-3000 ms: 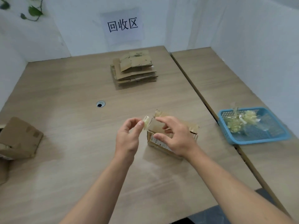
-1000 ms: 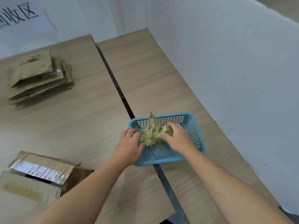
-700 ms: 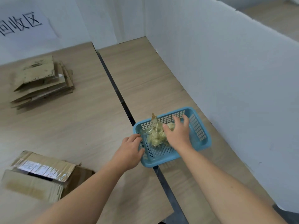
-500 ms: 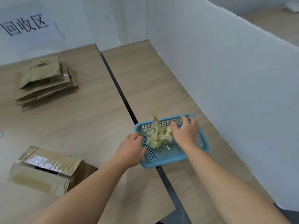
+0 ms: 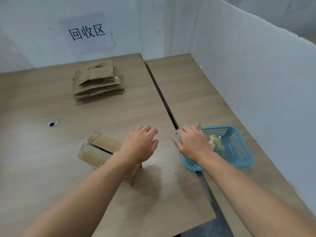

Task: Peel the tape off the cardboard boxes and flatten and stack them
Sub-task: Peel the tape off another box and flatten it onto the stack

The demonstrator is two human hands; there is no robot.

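Tape disposal is judged to be the step in hand, and near its end: a crumpled wad of peeled tape point(image 5: 216, 144) is seen lying inside the blue basket point(image 5: 220, 126), on the right-hand table past the seam. In the head view, the right hand point(image 5: 191, 144) is held over the basket's near left corner, palm down, fingers loosely spread and nothing gripped; contact with the rim cannot be told. The left hand point(image 5: 140, 144) is held above the tabletop, fingers relaxed and lightly curled, nothing held in it either. The cardboard box point(image 5: 95, 152) is found just left of that hand and partly under its forearm, flaps raised, not yet flattened; whether tape is left on it cannot be told. A reach to the box by both hands is judged to be called for next, its walls to be pressed flat, then a carry to the stack of flattened boxes point(image 5: 98, 84) far back on the table point(image 5: 42, 168), below the paper sign point(image 5: 87, 32).
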